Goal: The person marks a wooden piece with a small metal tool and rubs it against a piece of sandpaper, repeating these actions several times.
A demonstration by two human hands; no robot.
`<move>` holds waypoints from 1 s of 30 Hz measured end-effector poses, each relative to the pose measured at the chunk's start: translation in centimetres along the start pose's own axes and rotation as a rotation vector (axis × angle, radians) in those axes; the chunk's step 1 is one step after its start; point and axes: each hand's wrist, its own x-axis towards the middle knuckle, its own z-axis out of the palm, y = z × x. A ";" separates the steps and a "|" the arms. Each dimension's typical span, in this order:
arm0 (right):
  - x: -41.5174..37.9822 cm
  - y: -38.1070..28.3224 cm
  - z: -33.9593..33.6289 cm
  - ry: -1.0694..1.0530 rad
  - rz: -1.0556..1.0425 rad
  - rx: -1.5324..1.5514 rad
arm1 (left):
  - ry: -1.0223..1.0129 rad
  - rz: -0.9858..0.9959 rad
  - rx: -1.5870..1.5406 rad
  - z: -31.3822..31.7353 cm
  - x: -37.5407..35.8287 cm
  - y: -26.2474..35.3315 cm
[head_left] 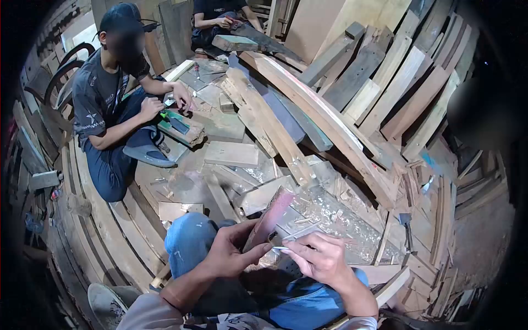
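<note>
In front of my knees, my left hand (234, 252) is wrapped round the lower part of a wood block (275, 213), which stands tilted with a pinkish-red face. The thumb of that hand reaches across toward my right hand (319, 256). My right hand is closed in a pinch on a thin, pale, pointed piece (279, 248) beside the block's lower edge; I cannot tell whether it is a blade or a sliver. A slim grey strip (301, 230) shows just above the right fingers. My jeans-clad knee (190, 242) is just left of the block.
A seated person (113, 93) at the left works on a green-marked wood piece (181, 126). Another person (223, 19) sits at the back. Long beams (324, 121) cross the middle, and stacked planks (407, 71) lean at the right. Wood shavings (344, 220) and offcuts (231, 154) litter the floor.
</note>
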 end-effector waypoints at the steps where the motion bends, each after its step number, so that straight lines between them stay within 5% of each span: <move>1: 0.1 -0.1 -0.1 0.000 0.000 -0.001 | 0.005 -0.007 -0.006 0.1 -0.1 0.2; 30: 0.3 -0.3 0.5 0.038 0.008 0.065 | 0.015 0.050 -0.019 -0.1 -0.1 -0.3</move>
